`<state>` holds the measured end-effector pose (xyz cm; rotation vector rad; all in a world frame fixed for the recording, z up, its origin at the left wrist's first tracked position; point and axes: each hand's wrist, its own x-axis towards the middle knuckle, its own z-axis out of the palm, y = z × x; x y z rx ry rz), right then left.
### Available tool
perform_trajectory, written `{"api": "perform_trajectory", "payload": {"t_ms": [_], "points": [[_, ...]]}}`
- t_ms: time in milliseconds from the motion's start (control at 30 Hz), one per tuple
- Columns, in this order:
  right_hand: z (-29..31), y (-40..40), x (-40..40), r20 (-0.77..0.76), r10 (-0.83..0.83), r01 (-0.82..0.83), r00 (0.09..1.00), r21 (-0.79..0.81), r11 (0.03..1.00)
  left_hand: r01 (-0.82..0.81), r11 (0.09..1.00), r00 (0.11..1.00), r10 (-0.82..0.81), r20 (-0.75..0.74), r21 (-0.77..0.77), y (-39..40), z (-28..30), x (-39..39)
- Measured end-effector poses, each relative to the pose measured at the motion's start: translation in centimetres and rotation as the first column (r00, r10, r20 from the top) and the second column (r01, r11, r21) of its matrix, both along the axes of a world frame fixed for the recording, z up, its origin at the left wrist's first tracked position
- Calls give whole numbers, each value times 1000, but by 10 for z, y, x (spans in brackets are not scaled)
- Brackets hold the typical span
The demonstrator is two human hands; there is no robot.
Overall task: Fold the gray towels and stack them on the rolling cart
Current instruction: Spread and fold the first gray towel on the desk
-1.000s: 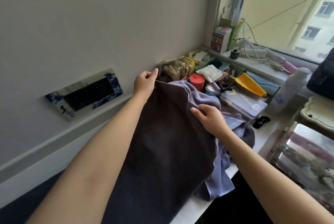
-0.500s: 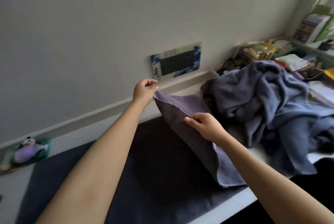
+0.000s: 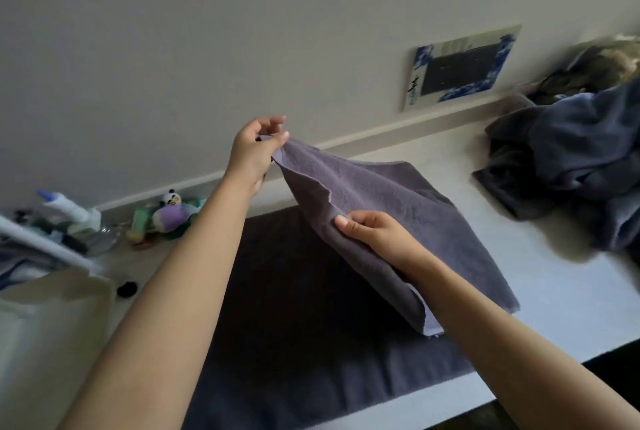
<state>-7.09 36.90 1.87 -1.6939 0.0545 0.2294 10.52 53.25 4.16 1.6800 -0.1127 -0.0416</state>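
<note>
Head view: left hand [image 3: 254,149] pinches far corner of soft purple-gray terry towel [image 3: 391,207]; right hand [image 3: 374,232] fingers clamped on near edge. Towel half-lifted above dark gray cloth [image 3: 294,308] on white tabletop [image 3: 571,291]; long axis runs left-far to right-near. Fold likely goes rightward. Unfolded gray towel heap [image 3: 571,155] far right. Cart not seen.

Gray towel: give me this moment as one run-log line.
step: folding | left hand: pinches corner of gray towel, raised | right hand: grips near edge | unfolded pile: on counter, right | cart: unseen
</note>
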Motion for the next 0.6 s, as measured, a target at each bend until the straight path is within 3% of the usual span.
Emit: {"api": "perform_trajectory", "payload": {"t_ms": [100, 167, 233, 333, 433, 533, 600], "points": [[-22, 48, 9, -97, 70, -67, 993, 34, 997, -81, 985, 993, 92, -72, 152, 56, -34, 5], [-48, 78, 16, -174, 63, -76, 983, -71, 995, -116, 954, 969, 170, -177, 278, 88, -70, 1], [-74, 98, 17, -266, 31, -75, 963, -157, 985, -136, 942, 924, 232, -304, 308, 108, -103, -10], [-101, 122, 15, -361, 45, -119, 932, -186, 975, -223, 937, 851, 321, -414, 268, 130, -137, -28], [-94, 134, 16, -350, 110, -174, 930, -157, 972, -293, 944, 838, 330, -434, 152, 137, -133, -33], [-76, 146, 21, -308, 215, -229, 927, -10, 973, -320, 947, 881, 295, -370, -7, 155, -104, -26], [-70, 158, 24, -294, 275, -243, 915, 143, 960, -339, 940, 909, 318, -267, -34, 175, -89, -22]]}}
